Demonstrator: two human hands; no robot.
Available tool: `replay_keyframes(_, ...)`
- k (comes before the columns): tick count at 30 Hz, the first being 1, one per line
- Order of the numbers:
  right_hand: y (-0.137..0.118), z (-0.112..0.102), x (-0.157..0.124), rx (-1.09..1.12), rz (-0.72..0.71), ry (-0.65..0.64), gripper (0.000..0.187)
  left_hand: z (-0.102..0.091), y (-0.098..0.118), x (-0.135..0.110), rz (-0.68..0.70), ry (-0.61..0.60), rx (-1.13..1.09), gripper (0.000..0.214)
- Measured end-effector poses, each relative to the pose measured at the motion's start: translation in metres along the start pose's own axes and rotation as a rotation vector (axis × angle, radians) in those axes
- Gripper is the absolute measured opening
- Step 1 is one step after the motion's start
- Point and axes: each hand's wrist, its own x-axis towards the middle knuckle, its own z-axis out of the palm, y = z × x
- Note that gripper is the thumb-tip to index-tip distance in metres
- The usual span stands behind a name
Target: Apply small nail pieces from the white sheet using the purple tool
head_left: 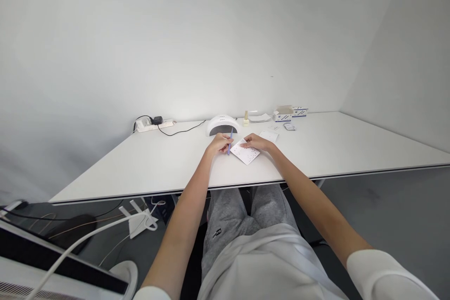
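My left hand rests on the white table, its fingers closed round a thin blue stick tool that stands nearly upright. The tool's lower tip sits at the left edge of a small white sheet dotted with tiny dark and red specks. My right hand lies on the sheet's far right corner, fingers curled down and pressing it to the table. Both forearms reach forward from my lap over the table's front edge.
A white domed nail lamp stands just behind my hands, its cable running to a power strip at the back left. A small bottle, a shallow dish, small boxes and white packets lie at the back right.
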Motion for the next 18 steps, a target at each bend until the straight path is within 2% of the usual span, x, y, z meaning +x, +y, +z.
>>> replay_keyframes(5,0.0011,-0.0004,0.0,-0.003,0.005,0.008,0.035,-0.0009,0.0051,-0.0049,-0.025,-0.026,-0.058,0.016)
replay_keyframes(11,0.0028,-0.0014,0.0012,0.006,0.006,0.0,0.036,-0.0045,0.0,-0.0013,-0.025,-0.056,-0.094,0.023)
replay_keyframes(18,0.0008,-0.0014,-0.0004,0.013,0.006,0.006,0.036,-0.0045,-0.0003,0.0,-0.048,0.026,-0.17,0.026)
